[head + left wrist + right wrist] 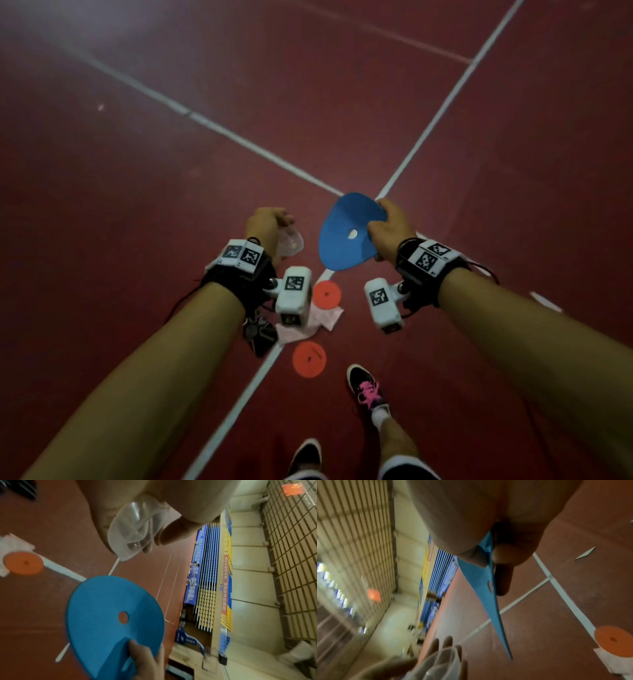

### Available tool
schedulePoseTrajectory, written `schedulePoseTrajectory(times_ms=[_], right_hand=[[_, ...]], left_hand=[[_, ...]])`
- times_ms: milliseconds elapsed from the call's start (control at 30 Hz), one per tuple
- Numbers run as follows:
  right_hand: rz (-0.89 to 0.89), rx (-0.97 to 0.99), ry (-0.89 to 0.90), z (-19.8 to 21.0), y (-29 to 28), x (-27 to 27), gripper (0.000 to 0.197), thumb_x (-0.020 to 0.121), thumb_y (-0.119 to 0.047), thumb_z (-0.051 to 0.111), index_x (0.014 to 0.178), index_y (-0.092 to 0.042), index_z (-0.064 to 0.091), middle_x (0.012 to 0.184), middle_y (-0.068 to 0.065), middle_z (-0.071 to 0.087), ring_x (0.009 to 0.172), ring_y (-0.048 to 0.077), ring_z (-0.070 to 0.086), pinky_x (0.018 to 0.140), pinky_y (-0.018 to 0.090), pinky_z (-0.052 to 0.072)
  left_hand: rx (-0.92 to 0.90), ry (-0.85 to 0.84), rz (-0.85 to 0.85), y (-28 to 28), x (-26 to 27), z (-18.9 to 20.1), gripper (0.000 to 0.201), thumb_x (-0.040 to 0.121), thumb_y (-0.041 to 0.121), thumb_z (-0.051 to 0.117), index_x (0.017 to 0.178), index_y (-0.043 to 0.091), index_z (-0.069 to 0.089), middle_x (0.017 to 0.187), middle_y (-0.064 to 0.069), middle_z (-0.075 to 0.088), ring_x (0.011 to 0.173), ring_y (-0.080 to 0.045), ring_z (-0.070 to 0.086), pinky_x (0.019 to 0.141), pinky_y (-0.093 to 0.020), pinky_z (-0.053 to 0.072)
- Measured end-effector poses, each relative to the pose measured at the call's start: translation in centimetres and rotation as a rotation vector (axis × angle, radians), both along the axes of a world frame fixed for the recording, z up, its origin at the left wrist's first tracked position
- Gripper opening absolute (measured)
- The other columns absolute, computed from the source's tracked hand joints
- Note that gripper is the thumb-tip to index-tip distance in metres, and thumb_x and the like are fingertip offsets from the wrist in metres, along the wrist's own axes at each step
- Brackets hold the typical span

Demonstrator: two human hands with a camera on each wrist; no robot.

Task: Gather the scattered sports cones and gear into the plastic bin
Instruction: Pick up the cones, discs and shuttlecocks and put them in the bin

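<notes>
The right hand [390, 229] pinches the blue disc cone [346, 233] by its rim, thumb on one face and fingers curled under the other, so the flat marker hangs tilted above the floor; the left hand [269, 228] curls round a clear plastic cup [291, 241], its fingers wrapped about the thin wall. Both hands being full, the step in hand looks like carrying this load to the plastic bin, which no view shows, so the carrier must first find it; a firm pinch well in from the edge should stop the floppy disc from slipping, and a light grip should keep the soft cup from buckling. Below the wrists, an orange disc cone [326, 294] lies partly on a pale crumpled cloth [322, 320], a second orange disc cone [309, 359] sits nearer the person's black shoes with pink laces [366, 387], and a dark item beside the cloth is too blurred to name; these still wait on the floor. The surface is a dark red court floor [137, 171] crossed by white lines [239, 140] that meet just beyond the blue cone. Farther off, the wrist views show blue and yellow banners [205, 574] along a pale wall, tiled higher up, in a large indoor hall
</notes>
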State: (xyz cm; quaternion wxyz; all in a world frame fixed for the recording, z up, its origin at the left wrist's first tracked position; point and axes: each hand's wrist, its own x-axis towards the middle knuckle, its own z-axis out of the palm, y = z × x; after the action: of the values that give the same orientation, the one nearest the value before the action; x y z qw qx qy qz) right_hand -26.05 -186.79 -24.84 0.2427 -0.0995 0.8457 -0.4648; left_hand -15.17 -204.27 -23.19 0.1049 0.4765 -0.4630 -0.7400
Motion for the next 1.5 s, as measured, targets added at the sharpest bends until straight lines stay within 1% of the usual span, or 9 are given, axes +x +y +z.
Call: schedulePoseTrajectory(times_ms=[167, 333, 467, 733, 867, 1000, 1067, 1267, 1500], right_hand=[[-0.352, -0.176, 0.035, 9.3, 14.2, 2.0, 0.040, 0.083, 0.005, 0.043, 0.112, -0.020, 0.055, 0.080, 0.009, 0.055, 0.057, 0.027, 0.050, 0.040, 0.025, 0.042], [-0.748, -0.216, 0.103, 13.5, 33.7, 6.8, 0.037, 0.083, 0.003, 0.047, 0.107, -0.023, 0.056, 0.084, 0.005, 0.056, 0.061, 0.028, 0.056, 0.036, 0.028, 0.048], [-1.072, -0.231, 0.183, 14.8, 50.2, 12.0, 0.032, 0.082, 0.003, 0.048, 0.101, -0.021, 0.057, 0.081, 0.007, 0.056, 0.056, 0.027, 0.055, 0.035, 0.027, 0.046], [-1.571, -0.227, 0.320, 15.8, 80.1, 25.1, 0.028, 0.085, -0.001, 0.049, 0.103, -0.019, 0.058, 0.081, 0.009, 0.060, 0.055, 0.027, 0.058, 0.038, 0.026, 0.045], [-1.746, -0.231, 0.314, 14.9, 91.6, 28.5, 0.022, 0.088, -0.001, 0.050, 0.103, -0.014, 0.058, 0.085, 0.015, 0.061, 0.056, 0.028, 0.058, 0.039, 0.026, 0.043], [-1.836, -0.266, 0.304, 13.8, 99.0, 27.3, 0.018, 0.088, 0.000, 0.050, 0.099, -0.012, 0.058, 0.083, 0.017, 0.060, 0.057, 0.029, 0.057, 0.040, 0.026, 0.042], [-1.829, -0.281, 0.303, 13.2, 102.1, 25.1, 0.018, 0.089, 0.000, 0.050, 0.101, -0.011, 0.058, 0.081, 0.015, 0.060, 0.057, 0.028, 0.057, 0.038, 0.024, 0.041], [-1.872, -0.306, 0.343, 11.7, 112.7, 16.0, 0.020, 0.090, -0.002, 0.050, 0.105, -0.011, 0.059, 0.082, 0.012, 0.061, 0.058, 0.027, 0.058, 0.040, 0.025, 0.041], [-2.099, -0.299, 0.344, 13.7, 128.1, 10.0, 0.019, 0.090, -0.005, 0.054, 0.108, -0.011, 0.053, 0.084, 0.012, 0.060, 0.056, 0.026, 0.057, 0.043, 0.029, 0.043]], left_hand=[[-0.202, 0.080, -0.370, 10.9, -4.4, 9.9, 0.043, 0.076, -0.014, 0.034, 0.085, 0.016, 0.062, 0.102, -0.010, 0.053, 0.095, -0.032, 0.051, 0.091, -0.052, 0.051], [-0.253, 0.186, -0.879, 30.7, -7.4, 14.6, 0.045, 0.089, -0.014, 0.040, 0.119, 0.016, 0.056, 0.092, -0.014, 0.052, 0.069, -0.026, 0.050, 0.063, -0.037, 0.049], [-0.156, 0.252, -1.133, 48.5, -6.5, 16.2, 0.019, 0.093, -0.008, 0.046, 0.099, 0.008, 0.054, 0.078, -0.010, 0.052, 0.053, -0.017, 0.055, 0.043, -0.020, 0.047], [-0.021, 0.252, -1.416, 82.7, -2.2, 17.1, 0.020, 0.086, 0.009, 0.066, 0.104, 0.000, 0.066, 0.086, -0.014, 0.063, 0.073, -0.026, 0.057, 0.074, -0.041, 0.052], [-0.043, 0.259, -1.535, 94.6, -1.1, 16.3, 0.009, 0.087, 0.004, 0.064, 0.091, -0.004, 0.064, 0.075, -0.012, 0.055, 0.064, -0.022, 0.050, 0.061, -0.035, 0.041], [-0.200, 0.328, -1.656, 103.4, -3.4, 14.1, 0.031, 0.088, 0.008, 0.060, 0.119, 0.005, 0.063, 0.086, -0.003, 0.060, 0.072, -0.018, 0.057, 0.069, -0.022, 0.048], [-0.173, 0.277, -1.637, 107.4, -6.4, 13.2, 0.021, 0.086, 0.005, 0.060, 0.105, 0.008, 0.067, 0.099, -0.004, 0.060, 0.079, -0.015, 0.058, 0.066, -0.013, 0.042], [-0.008, 0.172, -1.619, 119.9, -15.5, 11.4, 0.025, 0.085, 0.011, 0.065, 0.106, -0.004, 0.064, 0.085, -0.013, 0.061, 0.068, -0.025, 0.054, 0.062, -0.035, 0.051], [0.015, 0.058, -1.846, 138.6, -24.4, 14.4, 0.040, 0.080, 0.019, 0.068, 0.116, 0.010, 0.054, 0.108, -0.012, 0.057, 0.091, -0.030, 0.058, 0.064, -0.045, 0.056]])
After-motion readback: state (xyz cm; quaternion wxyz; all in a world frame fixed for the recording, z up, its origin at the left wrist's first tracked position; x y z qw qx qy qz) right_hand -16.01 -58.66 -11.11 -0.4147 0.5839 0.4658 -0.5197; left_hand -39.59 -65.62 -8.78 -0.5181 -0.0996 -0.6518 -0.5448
